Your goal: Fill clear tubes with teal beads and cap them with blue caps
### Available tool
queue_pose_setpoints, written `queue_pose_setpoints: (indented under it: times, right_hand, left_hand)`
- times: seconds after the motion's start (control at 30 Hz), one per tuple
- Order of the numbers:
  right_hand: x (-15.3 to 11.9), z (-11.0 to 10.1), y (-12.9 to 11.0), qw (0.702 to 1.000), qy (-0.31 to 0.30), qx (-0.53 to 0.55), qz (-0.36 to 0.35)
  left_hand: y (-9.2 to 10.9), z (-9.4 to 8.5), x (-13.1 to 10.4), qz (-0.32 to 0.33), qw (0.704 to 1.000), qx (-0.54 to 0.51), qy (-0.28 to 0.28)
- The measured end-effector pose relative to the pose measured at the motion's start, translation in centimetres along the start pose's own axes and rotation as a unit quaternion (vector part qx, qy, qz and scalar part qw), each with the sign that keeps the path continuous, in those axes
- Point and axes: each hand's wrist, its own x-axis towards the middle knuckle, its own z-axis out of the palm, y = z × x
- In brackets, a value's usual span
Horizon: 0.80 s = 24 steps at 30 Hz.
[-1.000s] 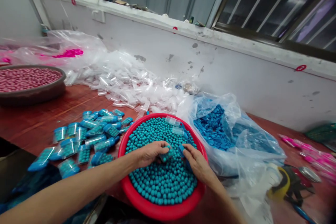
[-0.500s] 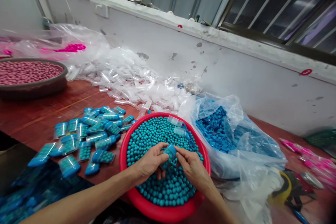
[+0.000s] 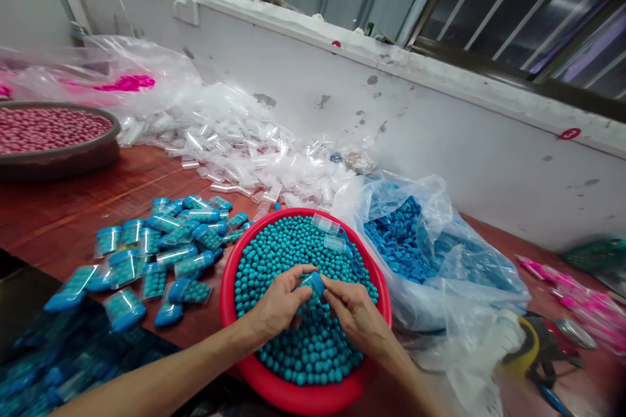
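Over a red basin (image 3: pixel 227 293) of turquoise beads (image 3: pixel 303 365), my left hand (image 3: pixel 281 303) is closed around a small clear plastic case. A blue cap (image 3: pixel 317 284) covers the end of this case, and the fingers of my right hand (image 3: pixel 355 313) are closed on that cap. My left fingers partly hide the case's body, so its contents are hard to see. Two clear empty sleeves (image 3: pixel 335 244) lie on the beads by the basin's far right rim, beside a loose blue cap piece (image 3: pixel 356 259).
Left of the basin is a pile of filled blue-capped cases (image 3: pixel 195 264). Clear sleeves (image 3: pixel 259 159) are heaped behind. A plastic bag of blue caps (image 3: pixel 401 241) stands right. Pink beads fill a brown basin (image 3: pixel 73 163) at far left; scissors (image 3: pixel 533 345) lie right.
The blue cap has tilted slightly and moved a little left and down between my hands. My right fingers have followed it. The view has shifted slightly.
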Motion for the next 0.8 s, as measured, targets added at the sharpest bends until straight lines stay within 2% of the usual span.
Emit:
queue_pose_setpoints:
  times: [0.13,0.23,0.3,0.47,0.57,0.67,0.73,0.8]
  right_hand:
    - [0.1,-0.3,0.6,0.998,-0.017,0.06,0.008]
    - [0.1,-0.3,1.5,0.988,-0.048,0.143,0.035]
    - [0.1,-0.1,1.8,0.985,-0.055,0.157,0.04]
    - [-0.1,1.3,1.2,0.999,0.017,-0.008,-0.034]
    - [-0.1,1.1,1.1,0.998,0.035,-0.045,-0.03]
    - [0.1,-0.4,1.9,0.996,0.021,0.079,0.029]
    - [0.4,-1.1,2.6,0.971,0.028,0.214,0.101]
    - [0.6,-1.2,2.9,0.939,0.07,0.298,0.154]
  left_hand:
    - [-0.1,0.0,0.0,0.025,1.0,0.006,0.011]
    - [0.2,0.1,-0.2,-0.003,1.0,0.013,-0.014]
    - [0.3,0.1,-0.2,-0.014,0.999,0.018,-0.024]
    - [0.0,0.1,0.0,0.032,0.996,0.074,0.027]
    - [0.2,-0.1,-0.1,0.019,0.997,0.075,0.026]
    - [0.8,-0.2,-0.3,-0.01,0.998,0.061,-0.013]
    - [1.0,-0.1,-0.3,-0.017,0.997,0.058,-0.045]
    - [1.1,0.1,-0.3,-0.01,0.996,0.058,-0.061]
